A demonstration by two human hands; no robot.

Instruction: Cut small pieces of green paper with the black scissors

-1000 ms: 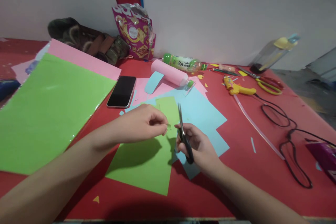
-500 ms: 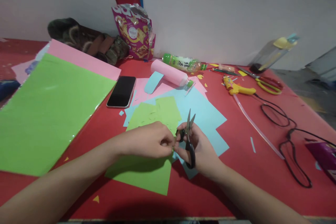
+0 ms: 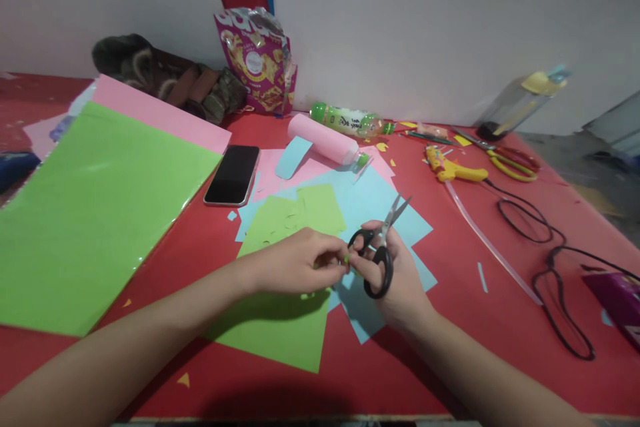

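Note:
My right hand (image 3: 395, 273) has its fingers through the black handles of the scissors (image 3: 384, 240), whose blades point up, slightly apart. Between the fingertips of my left hand (image 3: 305, 260) and right hand is a tiny green paper piece (image 3: 347, 258), mostly hidden by the fingers. My left hand is closed in a pinch on it. Beneath the hands lie cut green paper (image 3: 280, 333) with small scraps on it and light blue sheets (image 3: 370, 197). A pink-wrapped bottle (image 3: 323, 140) rests behind them, with a blue paper strip (image 3: 294, 157) against it.
A phone (image 3: 233, 175) and large green sheets (image 3: 110, 200) lie left. Behind stand a snack bag (image 3: 257, 63) and a lying green bottle (image 3: 350, 121). To the right are a yellow glue gun (image 3: 457, 169), its looping black cable (image 3: 557, 240) and pliers (image 3: 510, 163).
Both hands have moved slightly right, and the scissors have tilted to the right with their blades. The green piece between the fingertips now shows more clearly.

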